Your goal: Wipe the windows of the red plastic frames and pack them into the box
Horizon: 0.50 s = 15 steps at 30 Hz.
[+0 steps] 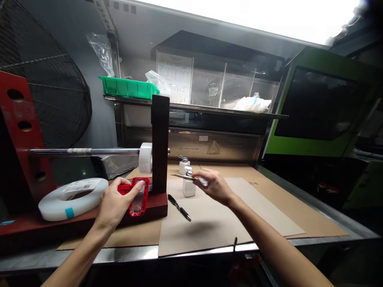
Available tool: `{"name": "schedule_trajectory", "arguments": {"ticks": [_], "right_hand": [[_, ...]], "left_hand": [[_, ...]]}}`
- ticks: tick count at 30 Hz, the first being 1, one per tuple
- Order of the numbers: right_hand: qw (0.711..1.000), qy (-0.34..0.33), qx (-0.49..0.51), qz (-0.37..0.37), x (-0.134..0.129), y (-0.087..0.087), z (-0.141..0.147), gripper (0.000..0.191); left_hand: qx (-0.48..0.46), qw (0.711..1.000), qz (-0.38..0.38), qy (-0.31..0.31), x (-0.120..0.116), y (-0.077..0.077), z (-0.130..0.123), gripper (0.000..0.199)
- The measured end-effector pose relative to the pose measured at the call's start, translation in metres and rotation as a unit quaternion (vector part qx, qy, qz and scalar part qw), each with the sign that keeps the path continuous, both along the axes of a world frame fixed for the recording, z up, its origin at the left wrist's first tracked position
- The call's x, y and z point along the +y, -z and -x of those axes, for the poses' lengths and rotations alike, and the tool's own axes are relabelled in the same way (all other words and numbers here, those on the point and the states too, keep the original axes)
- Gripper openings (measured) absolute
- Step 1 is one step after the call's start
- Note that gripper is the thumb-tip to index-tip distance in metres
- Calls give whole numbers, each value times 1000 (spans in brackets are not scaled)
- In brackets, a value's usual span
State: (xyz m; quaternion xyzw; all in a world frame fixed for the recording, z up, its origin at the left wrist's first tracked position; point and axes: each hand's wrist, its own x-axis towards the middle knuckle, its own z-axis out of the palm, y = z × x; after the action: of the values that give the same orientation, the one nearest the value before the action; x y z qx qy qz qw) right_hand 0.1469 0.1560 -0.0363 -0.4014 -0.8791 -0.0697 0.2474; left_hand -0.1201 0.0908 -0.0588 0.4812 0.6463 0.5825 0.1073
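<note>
And there it was: left hand (115,201) clamped on the red frame (145,199), left side of the worktop (125,255), near its front edge; right hand (217,187) pinching a pointed tool (182,176) beside the front bottle (189,189). Danger: one low sweep could have toppled that bottle!

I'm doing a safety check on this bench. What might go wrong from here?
The pointed tool in the right hand might scratch the red part in the left hand if it slips. The right hand is close to the front bottle, which could get knocked. The pen lies loose and might roll.
</note>
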Motion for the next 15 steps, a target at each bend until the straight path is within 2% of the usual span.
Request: {"name": "schedule_trajectory", "arguments": {"ticks": [3, 7, 10, 15], "right_hand": [[998, -26, -1, -65, -10, -17, 39, 24], [991, -44, -36, -119, -14, -22, 76, 28], [987, -44, -64, -143, -14, -20, 86, 32], [981, -42, -98, -163, -16, -22, 86, 30]], "left_hand": [[4, 1000, 8, 3, -1, -1, 0, 44], [2, 1000, 16, 6, -1, -1, 2, 45], [-6, 1000, 23, 14, 0, 0, 4, 43], [-15, 999, 31, 21, 0, 1, 7, 41]]}}
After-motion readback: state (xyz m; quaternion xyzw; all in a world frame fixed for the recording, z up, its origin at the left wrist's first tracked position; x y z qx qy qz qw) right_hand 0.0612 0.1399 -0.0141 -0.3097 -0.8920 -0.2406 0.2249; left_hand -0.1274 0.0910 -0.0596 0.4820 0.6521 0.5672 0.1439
